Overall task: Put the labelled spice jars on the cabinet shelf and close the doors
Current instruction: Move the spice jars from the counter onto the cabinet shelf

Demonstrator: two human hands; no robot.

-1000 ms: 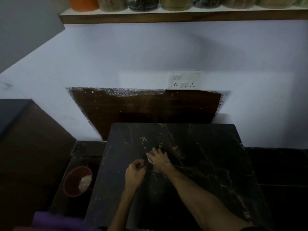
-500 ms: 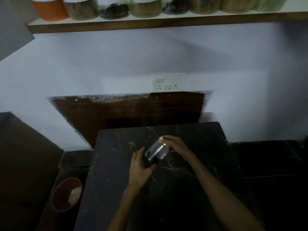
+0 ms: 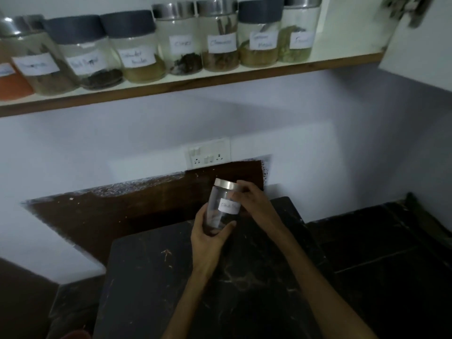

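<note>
I hold a clear glass spice jar with a silver lid and a white handwritten label, nearly upright above the dark marble table. My left hand cups its base from below. My right hand grips its upper right side by the lid and label. Above, the cabinet shelf carries a row of several labelled jars with silver or dark lids, running from the left edge to near the right end.
An open white cabinet door with a metal hinge hangs at the upper right. A white switch and socket plate sits on the wall above a dark wooden panel. Dark counter lies to the right.
The jar went from lying on the table under my right hand to being lifted upright in both hands. The view tilted up, showing the whole shelf of jars and the cabinet door.
</note>
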